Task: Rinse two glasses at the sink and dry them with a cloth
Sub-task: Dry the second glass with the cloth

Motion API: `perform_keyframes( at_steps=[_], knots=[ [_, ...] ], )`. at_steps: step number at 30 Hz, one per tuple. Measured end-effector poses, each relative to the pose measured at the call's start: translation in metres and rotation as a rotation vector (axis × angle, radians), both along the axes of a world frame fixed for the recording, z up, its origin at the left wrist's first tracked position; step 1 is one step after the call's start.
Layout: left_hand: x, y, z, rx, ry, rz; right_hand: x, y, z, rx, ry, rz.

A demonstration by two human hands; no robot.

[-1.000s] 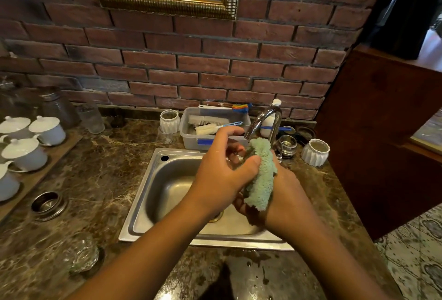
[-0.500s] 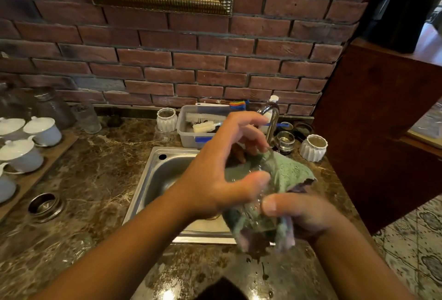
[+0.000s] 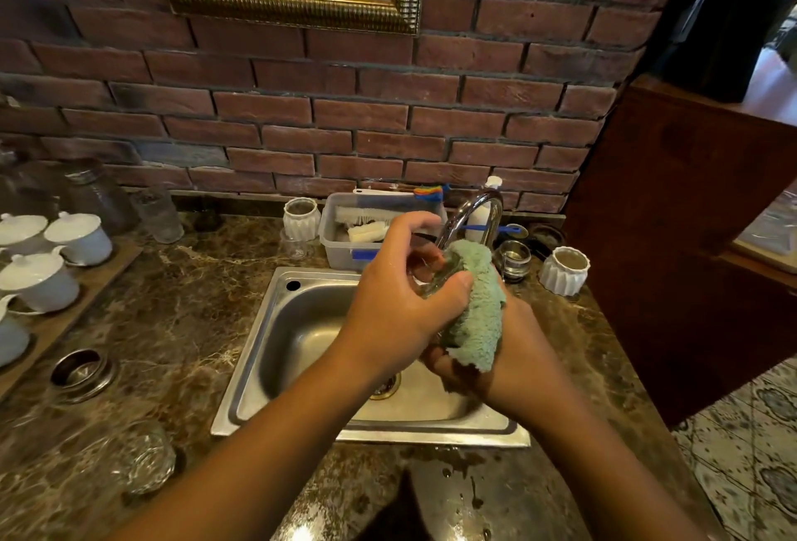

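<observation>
Since the earlier frame the one green cloth (image 3: 478, 303) has bunched up against one glass (image 3: 437, 271), held above the sink (image 3: 297, 338). Thumb and fingers of the left hand (image 3: 396, 312) curl round the glass, while the right hand (image 3: 517, 351) grips the cloth from beneath. A second glass (image 3: 142, 461) sits on the tabletop (image 3: 172, 325), front-left.

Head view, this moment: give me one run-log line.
phase: drying | left hand: grips clear drinking glass | right hand: holds fluffy green cloth against it | place: over stainless steel sink
</observation>
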State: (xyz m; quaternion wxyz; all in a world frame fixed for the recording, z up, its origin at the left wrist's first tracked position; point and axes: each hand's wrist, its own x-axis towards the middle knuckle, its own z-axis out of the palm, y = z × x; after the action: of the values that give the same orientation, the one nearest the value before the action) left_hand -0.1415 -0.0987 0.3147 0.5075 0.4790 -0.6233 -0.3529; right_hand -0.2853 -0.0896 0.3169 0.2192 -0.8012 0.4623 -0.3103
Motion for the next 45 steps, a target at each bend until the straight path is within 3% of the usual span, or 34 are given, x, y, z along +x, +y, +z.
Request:
perform_keyframes(
  at_steps=[4, 7, 9, 10, 13, 19, 23, 26, 28, 31, 36, 39, 45],
  knots=[
    [0.005, 0.013, 0.015, -0.085, 0.037, -0.093, -0.013, 0.009, 0.014, 0.281, -0.371, 0.243],
    [0.011, 0.017, 0.026, -0.144, 0.037, -0.242, -0.021, 0.01, 0.02, 0.735, -0.656, 0.362],
    [0.014, 0.018, 0.027, -0.154, 0.032, -0.346, -0.024, 0.011, 0.02, 1.04, -0.63, 0.501],
    [0.015, 0.018, 0.027, -0.153, 0.022, -0.367, -0.025, 0.011, 0.014, 1.095, -0.608, 0.535],
    [0.017, 0.009, 0.019, -0.126, 0.064, -0.32, -0.02, 0.011, 0.008, 1.062, -0.643, 0.37],
    [0.003, 0.005, 0.003, 0.013, 0.181, 0.031, 0.001, -0.001, 0.001, 0.262, -0.404, 0.059],
    [-0.012, 0.009, 0.005, 0.185, 0.342, 0.135, 0.016, -0.001, -0.013, 0.007, -0.313, -0.123],
    [-0.017, 0.012, -0.001, 0.271, 0.474, 0.111, 0.021, 0.001, -0.025, 0.04, -0.388, -0.214],
    [-0.02, 0.015, -0.003, 0.264, 0.46, 0.107, 0.025, 0.004, -0.027, 0.142, -0.511, -0.252],
    [-0.018, 0.014, -0.007, 0.203, 0.426, 0.111, 0.026, 0.012, -0.026, 0.622, -0.961, -0.235],
    [-0.015, 0.014, -0.016, 0.034, 0.362, 0.13, 0.024, 0.015, -0.033, 0.868, -1.481, -0.045],
    [-0.01, 0.015, -0.025, 0.003, 0.292, 0.099, 0.025, 0.013, -0.032, 0.928, -1.438, -0.015],
    [0.005, 0.022, -0.036, -0.002, 0.088, 0.017, 0.008, 0.014, -0.041, 0.97, -1.248, -0.178]
  ],
)
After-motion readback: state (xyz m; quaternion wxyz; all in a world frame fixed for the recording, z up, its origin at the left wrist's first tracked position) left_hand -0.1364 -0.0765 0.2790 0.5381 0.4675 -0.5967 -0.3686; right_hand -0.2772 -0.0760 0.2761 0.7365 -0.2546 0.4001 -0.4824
